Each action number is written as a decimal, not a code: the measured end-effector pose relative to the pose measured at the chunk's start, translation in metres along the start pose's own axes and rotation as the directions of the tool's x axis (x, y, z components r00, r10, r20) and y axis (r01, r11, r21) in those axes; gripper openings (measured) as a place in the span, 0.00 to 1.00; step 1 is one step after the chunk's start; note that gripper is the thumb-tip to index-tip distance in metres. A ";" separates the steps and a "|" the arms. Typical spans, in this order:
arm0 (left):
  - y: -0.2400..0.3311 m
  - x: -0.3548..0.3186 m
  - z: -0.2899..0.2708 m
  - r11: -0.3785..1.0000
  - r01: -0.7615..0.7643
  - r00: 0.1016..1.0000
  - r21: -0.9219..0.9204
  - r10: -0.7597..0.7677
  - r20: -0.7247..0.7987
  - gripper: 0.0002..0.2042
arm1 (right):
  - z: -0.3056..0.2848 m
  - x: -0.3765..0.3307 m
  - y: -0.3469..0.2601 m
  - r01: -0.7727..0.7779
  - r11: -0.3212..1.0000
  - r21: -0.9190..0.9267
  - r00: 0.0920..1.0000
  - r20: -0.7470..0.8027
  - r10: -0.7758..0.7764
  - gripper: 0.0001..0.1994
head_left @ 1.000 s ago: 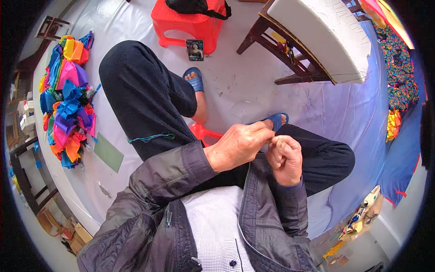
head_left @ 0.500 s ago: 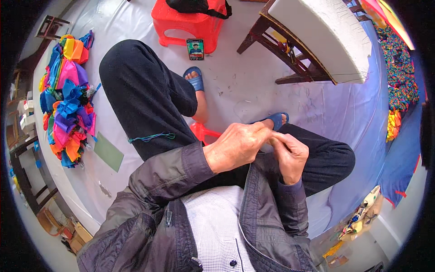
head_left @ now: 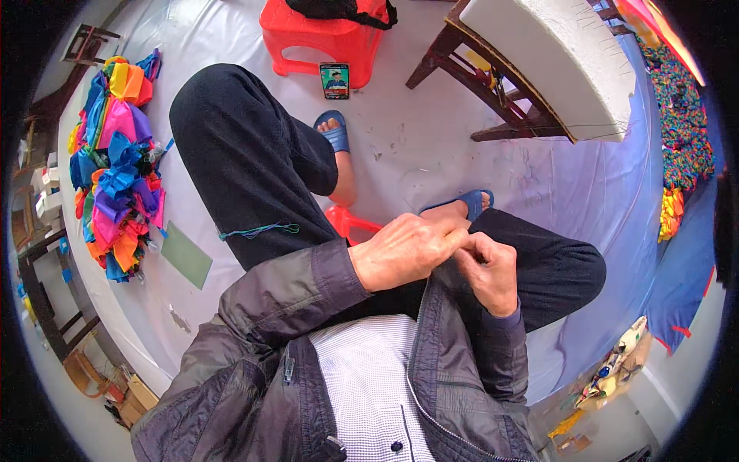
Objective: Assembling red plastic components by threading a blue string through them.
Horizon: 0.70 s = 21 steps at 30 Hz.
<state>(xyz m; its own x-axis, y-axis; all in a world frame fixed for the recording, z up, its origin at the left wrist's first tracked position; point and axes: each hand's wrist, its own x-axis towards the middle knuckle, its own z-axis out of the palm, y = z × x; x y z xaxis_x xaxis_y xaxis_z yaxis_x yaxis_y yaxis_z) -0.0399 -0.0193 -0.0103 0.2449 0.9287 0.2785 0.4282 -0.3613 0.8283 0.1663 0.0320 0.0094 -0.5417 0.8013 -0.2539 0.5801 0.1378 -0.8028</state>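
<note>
My left hand (head_left: 406, 251) and my right hand (head_left: 490, 271) meet in front of my lap, fingertips touching. Both are closed in a pinch. Whatever lies between the fingers is too small or hidden to make out. A small bundle of blue-green threads (head_left: 262, 230) rests across my left thigh, on dark trousers (head_left: 239, 138), just beyond my left sleeve.
To the left lies a heap of bright coloured cloth pieces (head_left: 115, 185) beside a flat green sheet (head_left: 187, 256). Ahead are a red plastic stool (head_left: 323, 38), a phone (head_left: 335, 81) with a lit screen, and a white-topped wooden stand (head_left: 550, 61). Multicoloured knotted material (head_left: 677, 115) sits far right.
My hands have shifted slightly down, and the right hand's fingers have turned and curled a little more. The fingertips stay together. The threads on my thigh have not moved.
</note>
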 end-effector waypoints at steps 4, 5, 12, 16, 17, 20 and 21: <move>-0.002 0.000 -0.001 0.998 0.006 1.000 -0.065 -0.006 0.003 0.16 | -0.001 -0.004 0.000 -0.126 0.984 0.129 0.992 0.036 0.122 0.04; -0.003 0.000 -0.001 0.996 0.010 1.000 -0.087 -0.010 0.005 0.16 | -0.002 -0.005 -0.002 -0.151 0.974 0.171 0.988 0.041 0.146 0.05; -0.003 -0.002 -0.001 0.993 0.028 0.999 -0.116 -0.026 0.020 0.14 | -0.001 -0.007 -0.005 -0.220 0.921 0.321 0.975 0.033 0.221 0.06; -0.003 -0.002 0.000 0.992 0.023 1.000 -0.125 -0.021 0.012 0.14 | -0.001 -0.008 -0.005 -0.229 0.917 0.327 0.972 0.032 0.231 0.07; -0.003 -0.002 0.000 0.992 0.020 1.000 -0.127 -0.019 0.009 0.14 | -0.001 -0.008 -0.006 -0.228 0.918 0.325 0.973 0.038 0.229 0.08; -0.003 -0.002 -0.001 0.989 0.020 1.000 -0.145 -0.020 0.002 0.14 | -0.001 -0.008 -0.006 -0.237 0.903 0.359 0.970 0.040 0.238 0.09; -0.003 -0.002 -0.001 0.988 0.020 1.000 -0.154 -0.020 -0.002 0.14 | -0.001 -0.008 -0.006 -0.243 0.886 0.395 0.968 0.036 0.249 0.09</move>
<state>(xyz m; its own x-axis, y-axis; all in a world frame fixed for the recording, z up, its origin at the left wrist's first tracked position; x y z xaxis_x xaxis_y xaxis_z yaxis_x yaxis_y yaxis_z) -0.0422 -0.0199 -0.0131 0.2343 0.9361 0.2625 0.2939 -0.3256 0.8987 0.1676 0.0258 0.0167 -0.4017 0.7888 -0.4653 0.4056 -0.3024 -0.8626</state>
